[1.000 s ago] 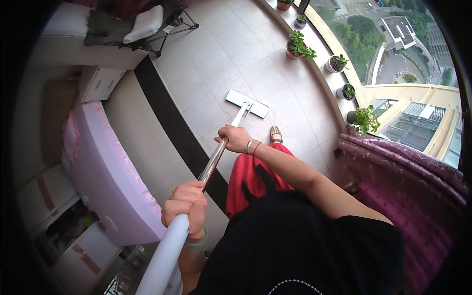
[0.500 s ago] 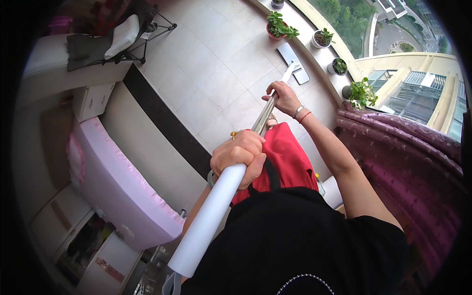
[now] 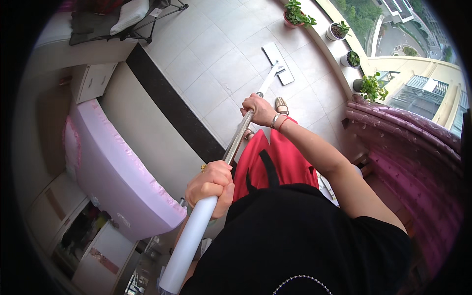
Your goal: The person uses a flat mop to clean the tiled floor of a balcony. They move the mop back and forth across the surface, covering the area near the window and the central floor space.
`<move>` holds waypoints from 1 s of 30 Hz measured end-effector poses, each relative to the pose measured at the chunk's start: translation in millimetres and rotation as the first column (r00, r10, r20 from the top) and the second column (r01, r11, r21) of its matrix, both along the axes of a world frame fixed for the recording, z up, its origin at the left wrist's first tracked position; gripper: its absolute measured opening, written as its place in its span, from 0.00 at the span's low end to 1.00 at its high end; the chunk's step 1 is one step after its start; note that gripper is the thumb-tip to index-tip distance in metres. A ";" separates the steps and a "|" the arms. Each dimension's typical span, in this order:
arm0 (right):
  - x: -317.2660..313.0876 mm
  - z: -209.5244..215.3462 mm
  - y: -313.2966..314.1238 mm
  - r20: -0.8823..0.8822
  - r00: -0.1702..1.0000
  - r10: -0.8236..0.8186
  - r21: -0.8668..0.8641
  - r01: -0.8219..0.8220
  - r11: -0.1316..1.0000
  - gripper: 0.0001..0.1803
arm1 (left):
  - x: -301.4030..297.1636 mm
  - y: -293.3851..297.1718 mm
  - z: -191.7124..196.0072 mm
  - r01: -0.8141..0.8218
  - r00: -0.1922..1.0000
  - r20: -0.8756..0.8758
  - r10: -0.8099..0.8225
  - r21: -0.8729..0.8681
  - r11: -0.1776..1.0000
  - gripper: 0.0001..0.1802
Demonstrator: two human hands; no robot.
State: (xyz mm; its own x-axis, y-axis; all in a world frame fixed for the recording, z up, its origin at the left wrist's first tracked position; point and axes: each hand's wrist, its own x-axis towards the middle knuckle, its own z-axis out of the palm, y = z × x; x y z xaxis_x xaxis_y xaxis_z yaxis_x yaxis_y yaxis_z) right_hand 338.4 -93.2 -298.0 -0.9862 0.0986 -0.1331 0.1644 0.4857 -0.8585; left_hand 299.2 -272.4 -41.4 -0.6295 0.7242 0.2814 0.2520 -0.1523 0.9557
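Observation:
A flat mop (image 3: 239, 137) slants from the lower left up toward the tiled floor. My left hand (image 3: 211, 187) is wrapped round its shaft where the white grip begins. Farther along, my right hand (image 3: 257, 109) grips the metal part of the shaft, with a bracelet and a red string on the wrist. The flat mop head (image 3: 289, 74) lies on the pale floor tiles (image 3: 216, 64), short of the window ledge.
Potted plants (image 3: 351, 59) line the window ledge at the right, above a purple curtain (image 3: 398, 167). A folding chair (image 3: 142, 29) stands at the far left. A dark floor strip (image 3: 167, 98) borders the tiles, near a bed with a pink cover (image 3: 123, 177).
The mop head has been drawn to the left, away from the ledge. Both hands have shifted left and nearer to me with the shaft, still gripping it. A sandalled foot now shows.

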 end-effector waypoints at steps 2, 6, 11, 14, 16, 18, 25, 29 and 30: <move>-10.4 7.8 -46.1 -0.023 0.999 0.045 -0.038 -0.046 0.998 0.04 | -0.7 -40.9 12.7 -0.046 0.999 0.009 0.046 -0.029 0.999 0.12; -25.5 17.9 -131.6 -0.056 0.981 0.185 -0.124 -0.190 0.974 0.05 | 13.0 -108.7 37.3 -0.181 0.983 -0.031 0.179 -0.113 0.977 0.11; -27.4 23.8 -195.8 -0.037 0.950 0.311 -0.209 -0.312 0.927 0.06 | 31.8 -156.9 54.9 -0.305 0.952 -0.058 0.300 -0.175 0.936 0.10; -33.3 30.1 -193.0 0.025 0.925 0.378 -0.156 -0.370 0.916 0.07 | 24.3 -167.0 50.2 -0.252 0.968 -0.042 0.249 -0.139 0.958 0.10; -36.8 52.8 -177.1 0.078 0.894 0.441 -0.117 -0.431 0.895 0.06 | 22.2 -163.8 51.7 -0.192 0.981 -0.056 0.186 -0.131 0.973 0.12; -33.4 65.0 -155.2 0.120 0.875 0.469 -0.078 -0.462 0.883 0.06 | 17.5 -137.9 55.3 -0.098 0.993 -0.075 0.090 -0.116 0.988 0.12; 12.5 52.4 -49.0 0.158 0.935 0.319 0.005 -0.323 0.946 0.05 | 24.2 -43.7 34.6 0.091 0.996 -0.009 -0.091 -0.024 0.996 0.17; 34.9 51.1 19.8 0.186 0.973 0.139 0.036 -0.148 0.988 0.02 | 20.4 14.6 9.4 0.169 0.985 0.021 -0.170 0.051 0.984 0.15; 45.5 38.8 40.8 0.171 0.983 0.062 0.082 -0.077 0.994 0.02 | 18.5 34.1 -0.5 0.201 0.979 0.029 -0.204 0.076 0.977 0.16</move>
State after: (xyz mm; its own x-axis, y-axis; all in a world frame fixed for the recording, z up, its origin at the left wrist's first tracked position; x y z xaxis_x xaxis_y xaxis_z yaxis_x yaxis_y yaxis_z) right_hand 383.9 -52.4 -259.1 -0.9553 0.0492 -0.2913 0.2658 0.5737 -0.7747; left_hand 317.7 -238.2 -41.9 -0.4825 0.8165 0.3171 0.1737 -0.2656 0.9483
